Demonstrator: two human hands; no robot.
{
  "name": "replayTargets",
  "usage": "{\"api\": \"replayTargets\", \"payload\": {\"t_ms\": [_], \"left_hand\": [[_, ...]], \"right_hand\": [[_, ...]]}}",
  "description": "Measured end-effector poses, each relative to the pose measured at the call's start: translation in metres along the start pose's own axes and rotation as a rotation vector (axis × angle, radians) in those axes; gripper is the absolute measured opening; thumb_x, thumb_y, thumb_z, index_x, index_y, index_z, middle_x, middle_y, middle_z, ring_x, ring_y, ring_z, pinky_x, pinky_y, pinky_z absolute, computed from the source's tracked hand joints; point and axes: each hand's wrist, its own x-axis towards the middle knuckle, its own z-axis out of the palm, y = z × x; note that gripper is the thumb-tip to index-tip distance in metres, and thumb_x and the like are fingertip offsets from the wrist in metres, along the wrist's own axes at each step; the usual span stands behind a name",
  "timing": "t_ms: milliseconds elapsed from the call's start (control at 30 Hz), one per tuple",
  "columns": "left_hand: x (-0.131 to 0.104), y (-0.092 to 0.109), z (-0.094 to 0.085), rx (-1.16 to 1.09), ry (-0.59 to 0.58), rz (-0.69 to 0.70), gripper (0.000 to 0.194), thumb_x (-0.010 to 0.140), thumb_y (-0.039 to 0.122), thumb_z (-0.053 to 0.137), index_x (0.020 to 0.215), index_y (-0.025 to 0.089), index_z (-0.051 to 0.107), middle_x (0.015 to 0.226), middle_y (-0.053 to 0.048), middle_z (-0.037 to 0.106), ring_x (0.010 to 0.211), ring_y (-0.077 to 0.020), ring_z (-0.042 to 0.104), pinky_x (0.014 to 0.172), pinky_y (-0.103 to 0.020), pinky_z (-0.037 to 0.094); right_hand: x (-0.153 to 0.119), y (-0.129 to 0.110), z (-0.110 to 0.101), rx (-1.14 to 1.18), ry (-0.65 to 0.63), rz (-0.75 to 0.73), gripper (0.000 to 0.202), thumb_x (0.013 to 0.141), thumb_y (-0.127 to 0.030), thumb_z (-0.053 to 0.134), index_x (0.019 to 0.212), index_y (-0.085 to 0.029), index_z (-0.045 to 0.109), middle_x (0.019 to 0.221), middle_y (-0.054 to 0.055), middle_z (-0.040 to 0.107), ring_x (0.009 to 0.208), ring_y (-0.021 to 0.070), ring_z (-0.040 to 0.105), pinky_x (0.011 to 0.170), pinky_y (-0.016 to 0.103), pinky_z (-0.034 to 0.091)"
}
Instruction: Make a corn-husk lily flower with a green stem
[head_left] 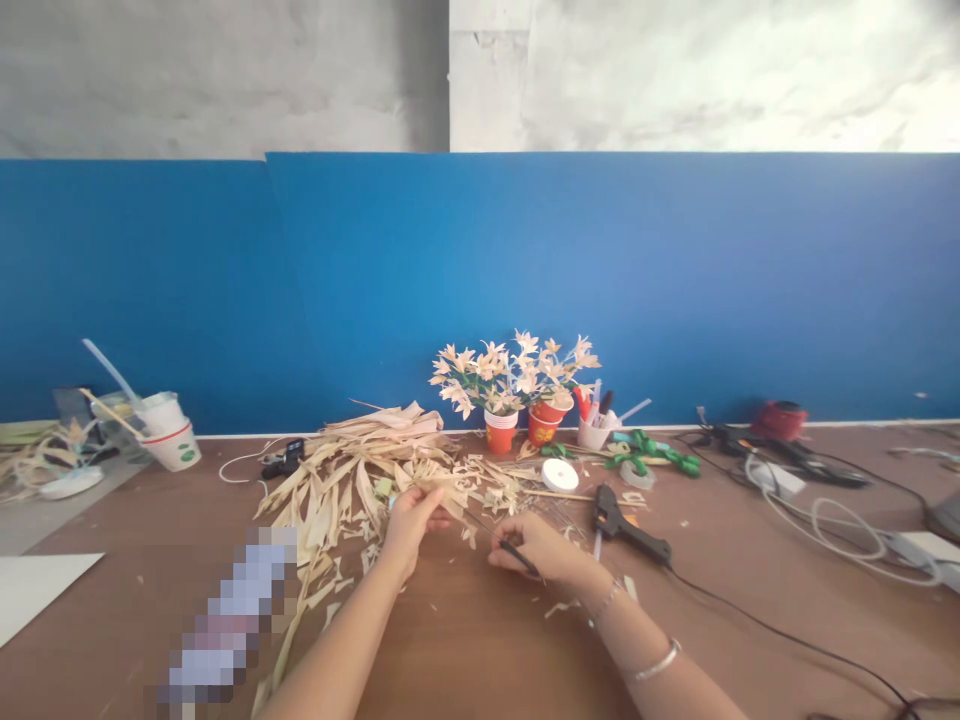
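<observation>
Over the middle of the table, my left hand (411,528) pinches a pale strip of dried husk (450,497) between thumb and fingers. My right hand (538,548) grips a pair of scissors (519,558) by the dark handle, and their thin blades point left toward the strip. Whether the blades touch the husk is too small to tell. A large heap of dried husks (330,490) lies left of and behind my left hand. Small cut scraps (499,490) are scattered just beyond both hands.
Husk flowers (517,370) stand in red paper cups (501,432) by the blue partition (600,260). A glue gun (630,530) with a trailing cord lies to the right, near a white spool (560,475) and green tape or ribbon (652,453). White cables (817,520) spread at far right.
</observation>
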Motion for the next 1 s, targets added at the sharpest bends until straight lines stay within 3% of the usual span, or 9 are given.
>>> {"api": "replayTargets", "payload": {"t_ms": [267, 1000], "left_hand": [[0.0032, -0.0049, -0.0019, -0.048, 0.0, -0.037, 0.022, 0.063, 0.029, 0.076, 0.071, 0.013, 0.062, 0.064, -0.005, 0.07, 0.057, -0.0156, 0.066, 0.05, -0.021, 0.052], [-0.0011, -0.0012, 0.0016, -0.044, -0.069, -0.062, 0.021, 0.067, 0.029, 0.074, 0.073, 0.011, 0.066, 0.064, -0.008, 0.072, 0.058, -0.015, 0.068, 0.048, -0.017, 0.052]], "right_hand": [[0.0021, 0.0037, 0.0027, 0.086, -0.011, 0.055, 0.023, 0.068, -0.038, 0.063, 0.069, -0.016, 0.057, 0.043, -0.006, 0.046, 0.035, 0.0069, 0.037, 0.034, 0.017, 0.027], [0.0049, 0.0078, 0.0096, 0.164, 0.034, 0.021, 0.021, 0.07, -0.037, 0.063, 0.067, -0.017, 0.054, 0.04, -0.007, 0.047, 0.032, 0.0063, 0.037, 0.031, 0.016, 0.026]]}}
